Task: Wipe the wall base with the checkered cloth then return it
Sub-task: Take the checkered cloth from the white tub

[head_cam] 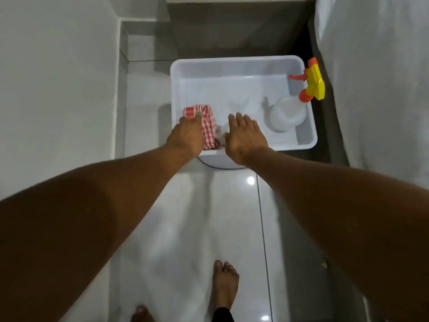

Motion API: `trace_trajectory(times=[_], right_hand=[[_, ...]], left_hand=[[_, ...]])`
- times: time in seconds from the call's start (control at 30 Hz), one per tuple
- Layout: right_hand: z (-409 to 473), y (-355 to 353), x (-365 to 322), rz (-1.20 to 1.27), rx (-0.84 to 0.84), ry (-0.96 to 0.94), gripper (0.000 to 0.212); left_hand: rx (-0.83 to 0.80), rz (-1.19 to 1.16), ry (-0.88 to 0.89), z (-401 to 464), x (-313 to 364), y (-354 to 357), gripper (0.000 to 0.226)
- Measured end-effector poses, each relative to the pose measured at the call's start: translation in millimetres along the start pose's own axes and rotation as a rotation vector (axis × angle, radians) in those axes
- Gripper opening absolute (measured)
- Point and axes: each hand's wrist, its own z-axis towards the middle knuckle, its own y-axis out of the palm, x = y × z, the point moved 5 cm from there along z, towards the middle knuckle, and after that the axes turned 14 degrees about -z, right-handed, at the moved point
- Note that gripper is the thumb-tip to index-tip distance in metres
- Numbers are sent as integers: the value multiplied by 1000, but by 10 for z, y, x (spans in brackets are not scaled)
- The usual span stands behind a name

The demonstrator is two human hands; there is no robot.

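While both arms reach down into the tub, my left hand (186, 133) lies on the checkered cloth (207, 129).

I see the red-and-white cloth bunched in the near left corner of the white plastic tub (236, 62), and my left hand presses over it, fingers curled onto the fabric, though I cannot tell whether they truly clasp it. My right hand (243, 138) hovers just beside the cloth, palm down, fingers spread, holding nothing. A clear spray bottle (287, 115) with a yellow-and-orange trigger head stands at the tub's right side. Two bare feet show on the glossy tile floor (185, 228) below.
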Motion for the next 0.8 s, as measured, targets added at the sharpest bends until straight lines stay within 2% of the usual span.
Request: trace_trajectory(times=[0.1,0.17,0.33,0.4,0.5,0.57,0.67,0.8], right_hand=[[97,30,34,-12,-16,-26,64],[151,54,25,-32,-48,-56,60],[292,140,18,-88,-78,-105,54],[337,201,35,-87,-74,-102,56],[371,254,64,-75,-69,-90,65],[350,249,88,-72,-50,-81,68],[250,194,49,-47,-11,-81,66],[59,82,-107,-52,41,-103,67]], left_hand=[[7,-55,11,123,2,101,44],[24,-59,-4,183,6,198,39],[128,-127,-154,381,7,315,52],[133,-187,-158,435,32,313,55],[110,-264,-174,450,30,274,71],[111,-336,-150,414,45,263,73],[90,-522,-18,261,75,179,67],[90,-603,75,-83,76,-41,64]])
